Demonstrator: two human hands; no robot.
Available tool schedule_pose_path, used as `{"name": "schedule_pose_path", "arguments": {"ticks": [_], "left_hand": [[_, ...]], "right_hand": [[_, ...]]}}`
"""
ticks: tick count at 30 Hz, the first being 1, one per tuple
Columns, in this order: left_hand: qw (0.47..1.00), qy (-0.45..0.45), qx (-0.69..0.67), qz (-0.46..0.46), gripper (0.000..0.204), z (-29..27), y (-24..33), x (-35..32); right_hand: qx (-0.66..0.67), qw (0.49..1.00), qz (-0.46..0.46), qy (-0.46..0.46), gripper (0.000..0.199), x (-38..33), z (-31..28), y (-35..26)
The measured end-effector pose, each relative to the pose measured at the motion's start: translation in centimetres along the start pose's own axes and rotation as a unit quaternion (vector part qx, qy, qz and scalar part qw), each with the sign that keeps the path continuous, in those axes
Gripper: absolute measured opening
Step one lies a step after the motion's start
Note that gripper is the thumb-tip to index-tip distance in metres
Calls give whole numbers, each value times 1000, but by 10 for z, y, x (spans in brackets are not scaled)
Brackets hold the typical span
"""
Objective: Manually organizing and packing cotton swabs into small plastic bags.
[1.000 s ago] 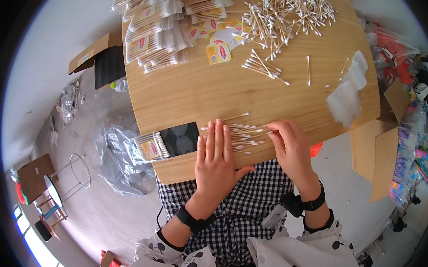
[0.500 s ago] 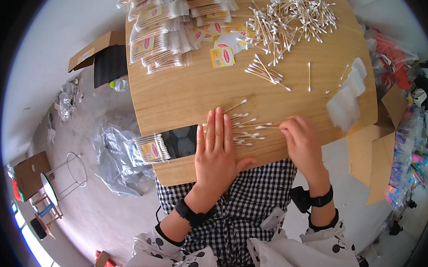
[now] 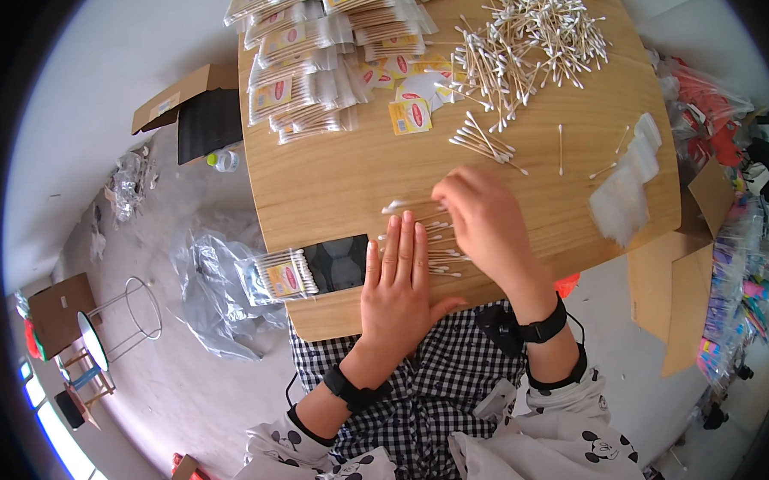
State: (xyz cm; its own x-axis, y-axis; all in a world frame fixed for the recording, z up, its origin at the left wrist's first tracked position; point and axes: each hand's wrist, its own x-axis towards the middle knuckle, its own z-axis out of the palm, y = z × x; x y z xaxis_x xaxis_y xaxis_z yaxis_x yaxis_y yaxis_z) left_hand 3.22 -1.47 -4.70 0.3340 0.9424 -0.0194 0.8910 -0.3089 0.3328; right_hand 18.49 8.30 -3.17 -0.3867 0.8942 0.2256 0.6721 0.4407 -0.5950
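Note:
My left hand (image 3: 395, 295) lies flat, palm down, its fingers stretched over a loose row of cotton swabs (image 3: 440, 237) near the table's front edge. Just beyond it, my right hand (image 3: 485, 223) is closed in a pinch. At its fingertips is a cotton swab (image 3: 393, 207), blurred by motion. Left of my left hand is a dark flat rectangular piece (image 3: 338, 263). At that piece's left end sits a clear packet of swabs (image 3: 285, 275) with a yellow label, at the table's edge.
The wooden table (image 3: 330, 178) bears stacked swab packets (image 3: 305, 85) at far left, yellow cards (image 3: 410, 117) beside them and a loose swab heap (image 3: 539, 40). Clear empty bags (image 3: 619, 200) lie at right. Cardboard boxes (image 3: 673, 270) stand on the floor.
My right hand has moved left and away from me, from the swabs' right ends to beyond my left hand. A swab there has shifted. My left hand stays flat. The whole view has shifted slightly.

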Motion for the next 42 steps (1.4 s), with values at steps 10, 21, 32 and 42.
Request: {"name": "schedule_pose_path", "arguments": {"ticks": [10, 21, 32, 42], "left_hand": [[1000, 9, -3, -2, 117, -7, 6, 9], [999, 14, 37, -17, 118, -9, 11, 34], [980, 95, -167, -59, 95, -28, -4, -7], [775, 217, -560, -198, 72, -19, -6, -24]], "right_hand": [[65, 986, 104, 113, 19, -38, -27, -6], [81, 975, 172, 116, 22, -66, -33, -10], [83, 982, 137, 98, 49, -78, -14, -19], [71, 992, 91, 56, 91, -60, 10, -22]]}}
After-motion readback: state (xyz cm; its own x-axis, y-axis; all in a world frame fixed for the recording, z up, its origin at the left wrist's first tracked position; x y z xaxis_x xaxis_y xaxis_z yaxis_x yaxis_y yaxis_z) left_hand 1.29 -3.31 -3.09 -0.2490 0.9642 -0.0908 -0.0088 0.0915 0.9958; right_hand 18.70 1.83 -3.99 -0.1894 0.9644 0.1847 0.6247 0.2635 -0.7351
